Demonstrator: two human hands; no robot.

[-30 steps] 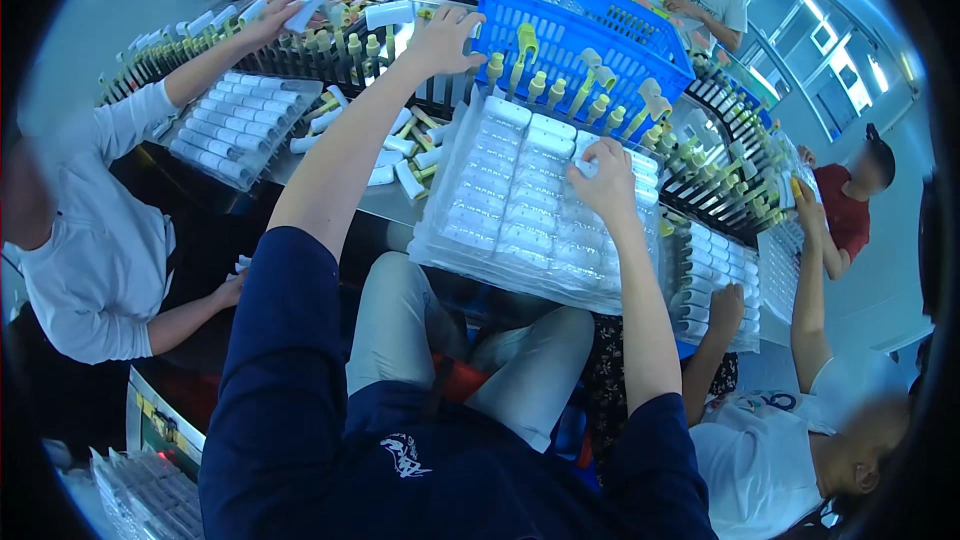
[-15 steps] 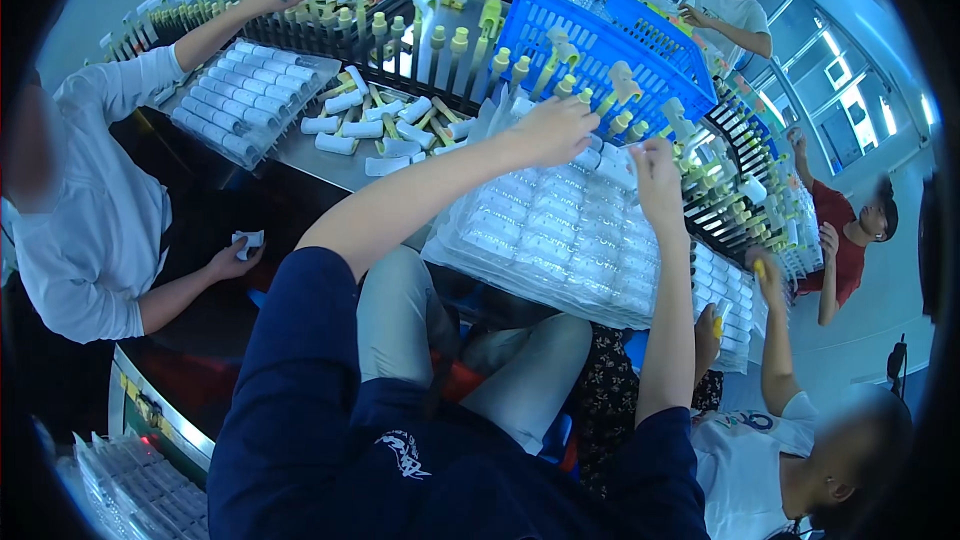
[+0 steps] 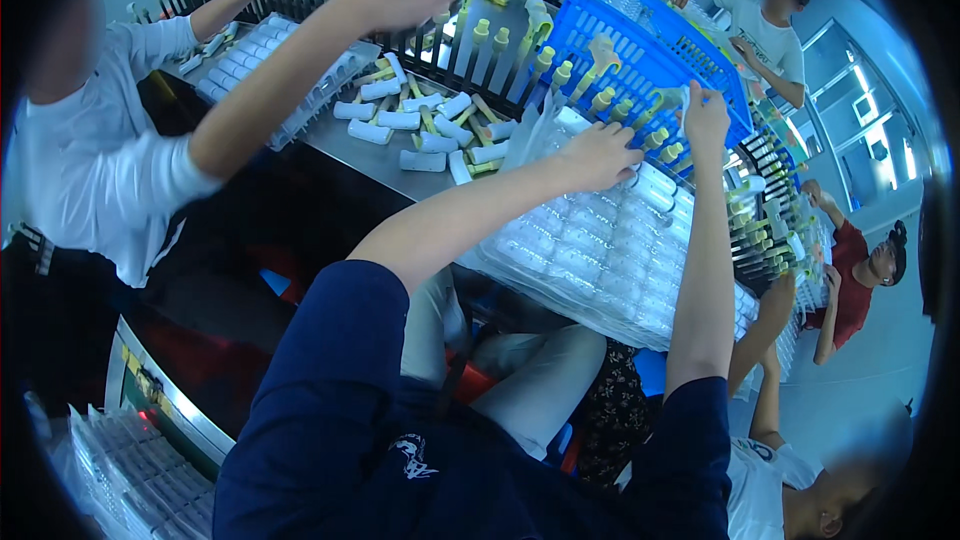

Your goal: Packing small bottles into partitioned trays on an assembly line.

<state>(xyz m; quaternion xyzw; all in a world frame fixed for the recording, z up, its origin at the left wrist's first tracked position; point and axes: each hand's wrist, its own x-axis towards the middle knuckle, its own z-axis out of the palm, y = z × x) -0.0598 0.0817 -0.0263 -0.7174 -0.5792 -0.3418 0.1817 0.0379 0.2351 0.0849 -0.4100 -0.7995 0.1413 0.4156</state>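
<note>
A clear plastic tray (image 3: 590, 250) of white cylindrical pieces lies tilted before me, several layers thick. My left hand (image 3: 600, 155) is over its far part, fingers curled downward beside the white cylinders (image 3: 655, 185); whatever they grip is hidden. Raised higher, my right hand (image 3: 707, 118) has its fingertips pinched together next to the upright posts of the rack. A small pale piece seems to be at those fingertips, too small to name. Yellow-green capped posts (image 3: 602, 100) stand in a row just beyond the tray, some carrying pale hook-shaped tops (image 3: 603, 53).
Behind the posts stands a blue plastic crate (image 3: 590, 25). Loose white cylinders with yellowish stems (image 3: 430, 130) lie on the metal table at left. A co-worker's arm (image 3: 300, 70) reaches across from the left; another co-worker's forearm (image 3: 765, 330) is close at right. Stacked clear trays (image 3: 140, 470) sit lower left.
My left hand has come back from the posts to the tray. My right hand has lifted away from the tray toward the posts. The left co-worker's arm now stretches over the rack.
</note>
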